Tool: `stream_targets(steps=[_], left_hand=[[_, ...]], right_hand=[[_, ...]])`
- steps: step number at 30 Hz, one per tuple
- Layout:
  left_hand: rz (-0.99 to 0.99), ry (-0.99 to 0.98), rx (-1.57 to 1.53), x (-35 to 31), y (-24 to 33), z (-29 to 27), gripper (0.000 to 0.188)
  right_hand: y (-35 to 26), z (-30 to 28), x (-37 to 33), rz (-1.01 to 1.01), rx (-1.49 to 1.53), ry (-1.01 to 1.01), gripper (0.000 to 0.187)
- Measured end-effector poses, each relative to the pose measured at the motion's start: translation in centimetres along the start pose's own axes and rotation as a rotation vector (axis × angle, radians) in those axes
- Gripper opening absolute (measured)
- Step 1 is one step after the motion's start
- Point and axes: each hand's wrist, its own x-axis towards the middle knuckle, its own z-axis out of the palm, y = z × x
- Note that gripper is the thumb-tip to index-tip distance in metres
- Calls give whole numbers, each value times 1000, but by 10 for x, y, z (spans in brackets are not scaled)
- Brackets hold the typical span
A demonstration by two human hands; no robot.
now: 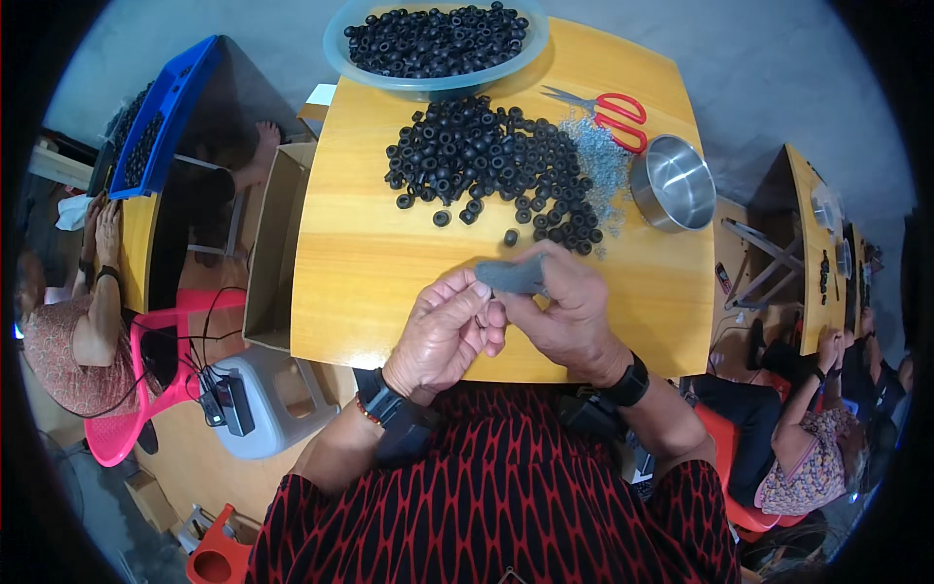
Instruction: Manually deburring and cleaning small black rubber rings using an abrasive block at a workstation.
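Observation:
Just over the near part of the yellow table, my two hands meet. My right hand [576,311] is closed around a limp, dark grey piece of material [512,276], perhaps cloth, which sticks out toward the left. Beneath its free end, my left hand [443,326] has its thumb and fingertips pressed together; whatever they pinch is too small to make out. Beyond both hands spreads a heap of small black ring-shaped parts [457,156], with one loose black ring [511,237] nearest my fingers.
A translucent tub [336,49] full of black rings stands at the far edge of the yellow table [341,263]. Red-handled scissors [623,109], small grey bits [598,156] and a steel bowl [673,185] lie right. A cardboard box [268,263] adjoins the left edge. Other people sit at both sides.

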Motion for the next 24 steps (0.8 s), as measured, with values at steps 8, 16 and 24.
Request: stream_targets(steps=[8,16,24], left_hand=[[-149,-41,-68,2,10,2,14],[-288,-94,-176,3,11,1,14],[-104,8,23,10,-2,4,13]], right_hand=[[2,-7,-2,-89,-153,-26,14],[-5,-17,-3,-154,-186,-96,18],[12,-27,-4,33,-29,-110,18]])
